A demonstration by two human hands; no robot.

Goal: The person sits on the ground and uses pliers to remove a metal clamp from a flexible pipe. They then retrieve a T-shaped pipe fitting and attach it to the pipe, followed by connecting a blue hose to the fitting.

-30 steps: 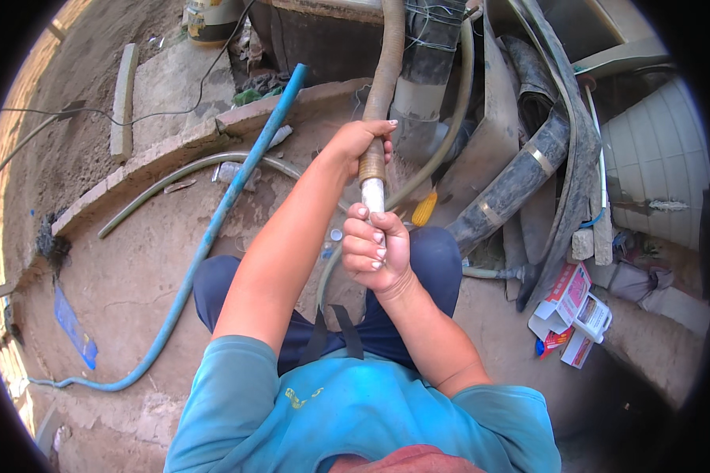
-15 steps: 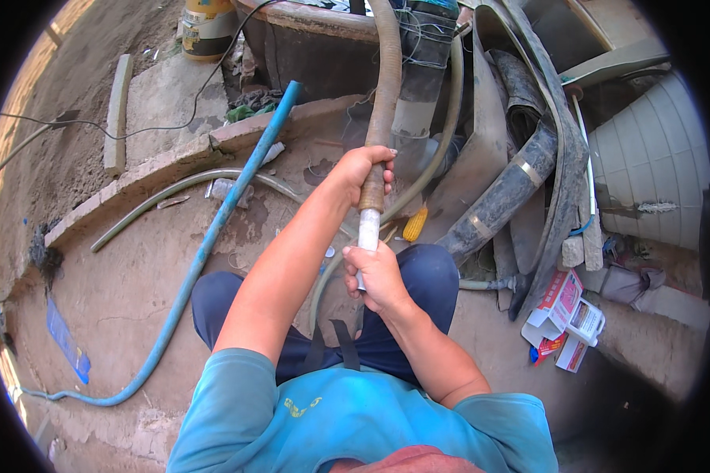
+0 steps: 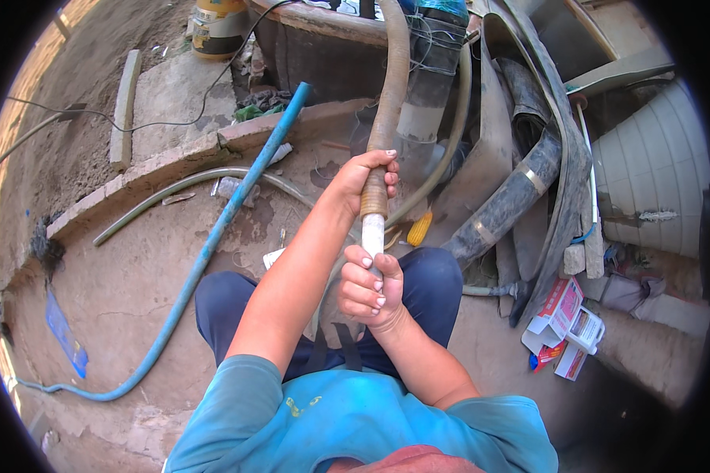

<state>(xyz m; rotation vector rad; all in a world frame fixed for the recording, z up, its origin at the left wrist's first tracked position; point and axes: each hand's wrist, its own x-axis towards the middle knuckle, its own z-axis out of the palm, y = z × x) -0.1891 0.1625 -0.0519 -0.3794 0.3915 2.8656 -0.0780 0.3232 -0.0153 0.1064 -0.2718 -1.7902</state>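
Observation:
A thick brown ribbed hose (image 3: 391, 102) comes down from the far side toward me. Its near end is wrapped by the fingers of my left hand (image 3: 364, 183). Out of that end sticks a short white pipe (image 3: 373, 232), in line with the hose. Closer to my lap, my right hand (image 3: 373, 290) is closed around the pipe's near part, knuckles and thumb turned up; the pipe's lower end is hidden in this fist. A corn cob (image 3: 420, 229) lies on the ground just right of the pipe.
A long blue hose (image 3: 213, 240) curves along the left. Beyond the brick edging stands a large tub (image 3: 323, 47). At the right are a black pipe (image 3: 509, 197), a big grey ribbed cone (image 3: 651, 169) and an opened carton (image 3: 556, 311). Paler hoses (image 3: 162, 195) cross the ground.
My right hand has rolled over on the white pipe, so its curled fingers now face up. My left hand keeps its grip on the hose. The view has shifted slightly.

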